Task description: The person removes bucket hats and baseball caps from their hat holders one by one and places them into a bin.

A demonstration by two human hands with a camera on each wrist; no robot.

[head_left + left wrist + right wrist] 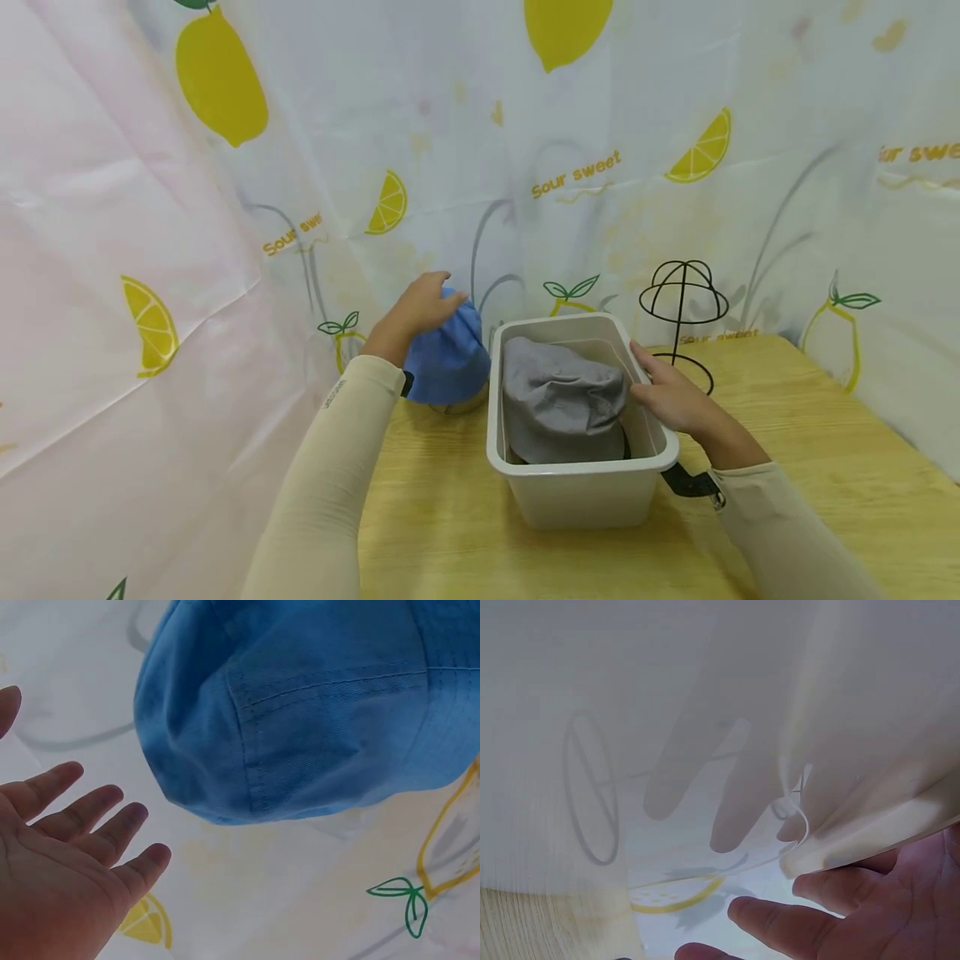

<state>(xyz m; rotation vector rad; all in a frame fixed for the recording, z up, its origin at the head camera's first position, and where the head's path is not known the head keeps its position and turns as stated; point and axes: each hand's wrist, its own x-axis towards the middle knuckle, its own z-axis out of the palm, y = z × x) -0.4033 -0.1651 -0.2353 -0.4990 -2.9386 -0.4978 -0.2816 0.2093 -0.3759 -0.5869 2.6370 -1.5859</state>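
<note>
A blue cloth hat (447, 358) sits raised off the table at the back left, and part of a wire ring shows under its brim. My left hand (425, 307) is beside its crown; in the left wrist view the fingers (112, 836) are spread and apart from the blue cloth. A white plastic bin (577, 500) stands on the table with a crumpled grey hat (562, 400) inside. At the bin's right rim, my right hand (675, 402) holds on, thumb over the edge and fingers along the outer wall.
A black wire hat stand (678, 333) rises behind the bin on the right, bare of any hat. The wooden table (435, 517) meets a lemon-printed curtain (450, 125) at the back, and pale curtain also hangs at the left and right.
</note>
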